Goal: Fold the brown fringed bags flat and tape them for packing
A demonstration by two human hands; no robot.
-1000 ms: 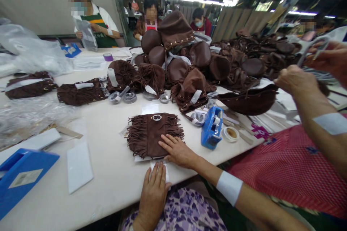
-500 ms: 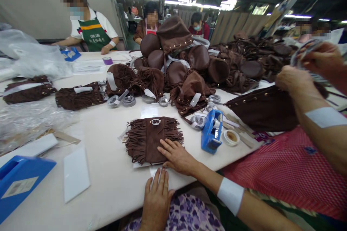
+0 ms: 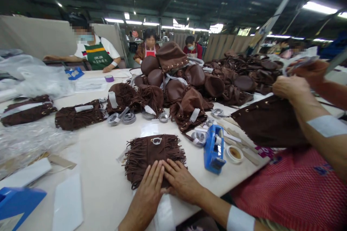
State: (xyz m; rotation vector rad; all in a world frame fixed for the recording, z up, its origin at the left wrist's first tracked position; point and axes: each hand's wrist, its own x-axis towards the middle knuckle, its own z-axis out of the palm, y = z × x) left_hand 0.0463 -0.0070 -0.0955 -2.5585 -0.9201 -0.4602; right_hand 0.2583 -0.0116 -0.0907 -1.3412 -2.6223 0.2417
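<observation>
A dark brown fringed suede-like bag (image 3: 149,149) lies flat on the table in front of me, with a small ring-shaped metal fitting (image 3: 157,140) near its top edge. My left hand (image 3: 150,187) rests flat on the bag's lower part, fingers stretched out. Beside it, my right hand (image 3: 181,180) is also laid flat on the bag, with its fingertips close to those of my left. Beneath the bag's near edge, a clear plastic sheet (image 3: 166,211) sticks out towards me. Neither hand grips anything, and the bag's lower edge is partly hidden by both.
A blue tape dispenser (image 3: 214,149) and a tape roll (image 3: 234,154) stand to the right. Beyond lies a heap of brown bags (image 3: 179,90). A co-worker's hand (image 3: 291,86) holds another bag (image 3: 271,122). At left are a white board (image 3: 68,202) and another blue dispenser (image 3: 20,205).
My left hand has moved up from the table edge onto the bag, and my right hand has shifted slightly. The view has tilted upward. At right, the co-worker's bag is lifted more into view.
</observation>
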